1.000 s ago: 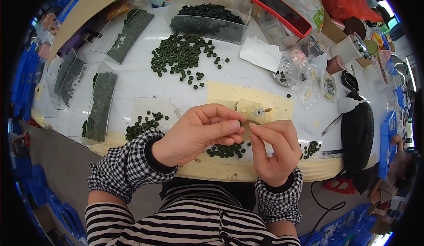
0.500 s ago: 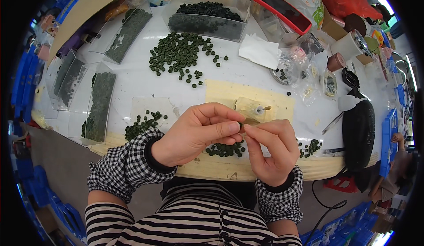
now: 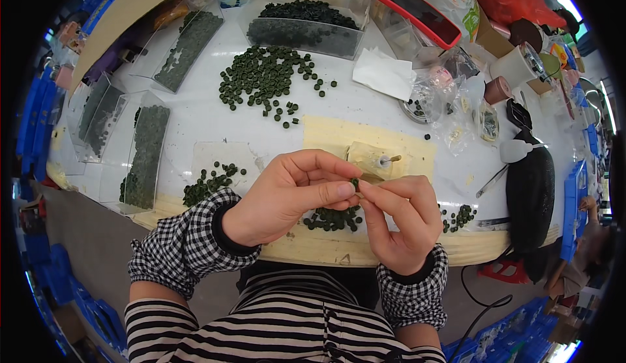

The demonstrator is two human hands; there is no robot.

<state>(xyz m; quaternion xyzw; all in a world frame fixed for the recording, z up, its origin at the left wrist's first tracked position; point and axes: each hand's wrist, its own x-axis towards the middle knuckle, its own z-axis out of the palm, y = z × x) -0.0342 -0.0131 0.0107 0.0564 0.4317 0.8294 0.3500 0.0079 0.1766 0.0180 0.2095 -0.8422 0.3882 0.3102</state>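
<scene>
A small dark green round piece [image 3: 355, 184] is pinched between the thumb and forefinger of my left hand [image 3: 293, 196]. My right hand [image 3: 405, 218] meets it from the other side, thumb and forefinger pressed together at the piece; anything between those fingertips is too small to make out. Below the fingers a pile of similar dark green pieces [image 3: 332, 219] lies partly hidden by my left hand. Just beyond the hands stands a cream-coloured block [image 3: 369, 159] with a short pin sticking out, on a yellowish sheet [image 3: 326, 132].
Loose green pieces [image 3: 257, 79] spread over the white table; smaller heaps lie left [image 3: 210, 183] and right [image 3: 463, 215]. Clear bins [image 3: 306, 35] of pieces stand behind and left. A red-cased phone [image 3: 412, 12], tissue [image 3: 383, 75], squeeze bottle [image 3: 515, 151] and black pouch [image 3: 529, 196] sit right.
The green piece has turned slightly between my fingertips and shows more of its face. Both hands stay in nearly the same place.
</scene>
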